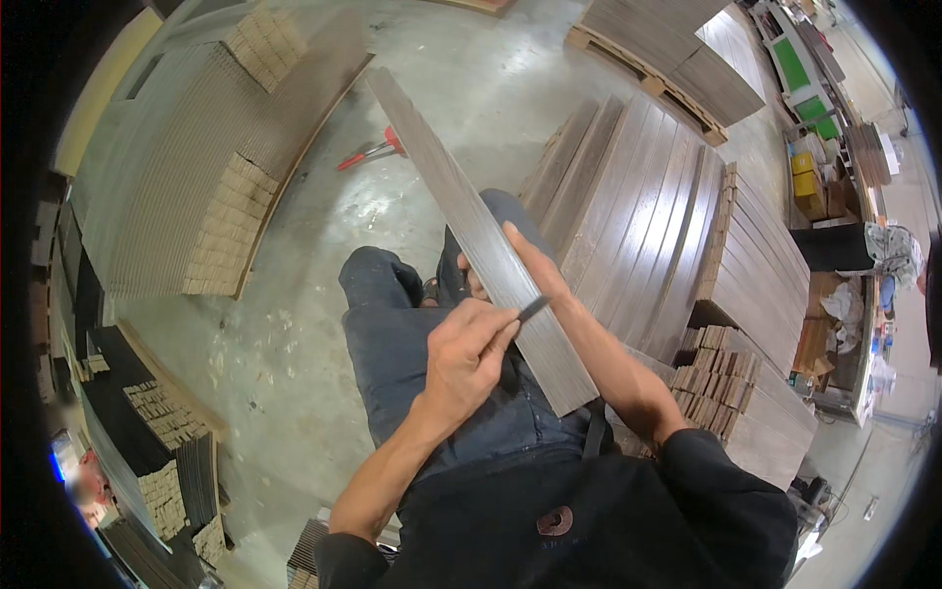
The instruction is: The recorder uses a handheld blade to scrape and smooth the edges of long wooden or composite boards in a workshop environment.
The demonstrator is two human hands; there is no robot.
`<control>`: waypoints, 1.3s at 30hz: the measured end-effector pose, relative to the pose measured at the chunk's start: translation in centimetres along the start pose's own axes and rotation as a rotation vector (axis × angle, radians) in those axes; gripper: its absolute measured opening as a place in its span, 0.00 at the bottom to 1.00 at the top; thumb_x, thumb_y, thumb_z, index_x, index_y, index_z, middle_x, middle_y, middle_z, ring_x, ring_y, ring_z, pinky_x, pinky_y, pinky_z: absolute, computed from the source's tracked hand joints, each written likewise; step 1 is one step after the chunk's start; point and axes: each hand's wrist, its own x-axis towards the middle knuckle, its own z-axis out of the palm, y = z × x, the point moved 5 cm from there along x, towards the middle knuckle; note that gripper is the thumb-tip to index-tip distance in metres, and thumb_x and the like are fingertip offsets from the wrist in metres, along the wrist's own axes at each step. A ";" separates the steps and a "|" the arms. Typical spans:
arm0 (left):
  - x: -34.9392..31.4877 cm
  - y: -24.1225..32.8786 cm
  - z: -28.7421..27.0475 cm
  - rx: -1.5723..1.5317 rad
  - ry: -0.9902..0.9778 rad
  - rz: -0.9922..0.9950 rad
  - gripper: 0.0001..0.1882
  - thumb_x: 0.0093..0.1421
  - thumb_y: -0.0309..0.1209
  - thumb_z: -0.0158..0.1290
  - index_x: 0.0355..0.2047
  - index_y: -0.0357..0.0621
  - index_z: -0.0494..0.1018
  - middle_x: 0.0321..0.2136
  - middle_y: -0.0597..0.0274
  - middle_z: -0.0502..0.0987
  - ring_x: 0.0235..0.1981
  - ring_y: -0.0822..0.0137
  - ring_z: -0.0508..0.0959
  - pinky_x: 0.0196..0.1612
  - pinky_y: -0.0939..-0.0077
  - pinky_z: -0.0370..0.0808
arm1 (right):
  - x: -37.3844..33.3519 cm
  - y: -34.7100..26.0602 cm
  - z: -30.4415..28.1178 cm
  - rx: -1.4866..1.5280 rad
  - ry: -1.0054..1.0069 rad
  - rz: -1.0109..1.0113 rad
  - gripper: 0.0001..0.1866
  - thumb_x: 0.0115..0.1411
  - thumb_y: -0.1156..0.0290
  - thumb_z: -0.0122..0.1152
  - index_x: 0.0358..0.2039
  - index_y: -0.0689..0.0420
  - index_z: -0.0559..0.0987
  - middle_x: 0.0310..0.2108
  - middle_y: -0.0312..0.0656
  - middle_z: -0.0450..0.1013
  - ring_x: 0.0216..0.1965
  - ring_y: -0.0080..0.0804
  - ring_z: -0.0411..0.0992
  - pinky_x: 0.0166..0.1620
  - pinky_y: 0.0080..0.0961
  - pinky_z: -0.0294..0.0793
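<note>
Plank [469, 221] slants from far left to near right, gripped by the right hand [539, 268]. The left hand [464, 346] pinches a dark strip [534, 308] over its face.

The board [463, 218] hides part of my right hand [540, 270]; my left fingers [491, 327] cover part of the dark strip [534, 308].

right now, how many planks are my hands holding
1: the grey wood-grain plank slanting through mid-view, gripped by your right hand; your left hand holds a thin dark strip over it. No second one shows.
</note>
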 end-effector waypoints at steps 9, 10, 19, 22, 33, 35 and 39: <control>-3.7 4.3 3.3 -0.199 -0.353 0.192 0.10 0.57 0.20 0.63 0.40 0.37 0.80 0.31 0.54 0.79 0.34 0.53 0.81 0.37 0.63 0.79 | 2.8 -1.9 -0.5 -0.019 -0.088 -0.086 0.33 0.75 0.43 0.41 0.60 0.61 0.74 0.44 0.48 0.76 0.38 0.31 0.75 0.41 0.30 0.78; -3.2 4.5 2.8 -0.189 -0.347 0.197 0.10 0.57 0.20 0.63 0.40 0.37 0.80 0.31 0.54 0.79 0.34 0.53 0.81 0.37 0.63 0.79 | 3.1 -2.3 -0.2 0.000 -0.171 -0.088 0.32 0.74 0.44 0.45 0.60 0.61 0.74 0.43 0.48 0.76 0.39 0.31 0.75 0.42 0.30 0.77; 4.3 -4.2 -7.0 -0.561 0.363 -0.390 0.08 0.69 0.29 0.56 0.43 0.36 0.78 0.60 0.48 0.72 0.42 0.69 0.79 0.50 0.69 0.79 | -3.1 -7.4 5.4 -1.251 0.135 -0.474 0.33 0.68 0.54 0.60 0.68 0.58 0.69 0.38 0.43 0.74 0.43 0.35 0.74 0.47 0.31 0.73; 7.0 -3.8 -7.7 -0.604 0.418 -0.294 0.08 0.69 0.28 0.58 0.43 0.37 0.79 0.60 0.49 0.72 0.43 0.70 0.79 0.50 0.70 0.78 | -4.2 -8.2 7.7 -1.428 0.158 -0.483 0.36 0.62 0.59 0.68 0.68 0.56 0.70 0.39 0.49 0.74 0.42 0.41 0.74 0.46 0.35 0.73; 4.8 -3.0 -5.9 -0.604 0.463 -0.396 0.05 0.66 0.27 0.61 0.38 0.37 0.81 0.32 0.73 0.79 0.33 0.81 0.74 0.39 0.83 0.72 | -6.5 -9.0 8.1 -1.397 0.048 -0.264 0.43 0.56 0.58 0.74 0.69 0.58 0.67 0.49 0.51 0.74 0.48 0.42 0.74 0.52 0.37 0.73; 3.3 -2.6 -4.0 -0.592 0.358 -0.453 0.05 0.66 0.27 0.61 0.38 0.37 0.81 0.31 0.73 0.79 0.33 0.81 0.75 0.39 0.83 0.73 | -5.7 -7.5 6.6 -1.171 0.010 -0.091 0.43 0.58 0.55 0.72 0.69 0.59 0.66 0.54 0.50 0.74 0.52 0.40 0.73 0.55 0.37 0.72; 1.8 -2.5 -2.3 -0.577 0.198 -0.428 0.07 0.66 0.29 0.61 0.39 0.37 0.81 0.36 0.70 0.81 0.38 0.77 0.77 0.43 0.80 0.75 | -4.9 -5.6 5.7 -1.085 -0.049 -0.050 0.42 0.62 0.51 0.69 0.69 0.62 0.66 0.62 0.50 0.71 0.63 0.40 0.67 0.65 0.38 0.64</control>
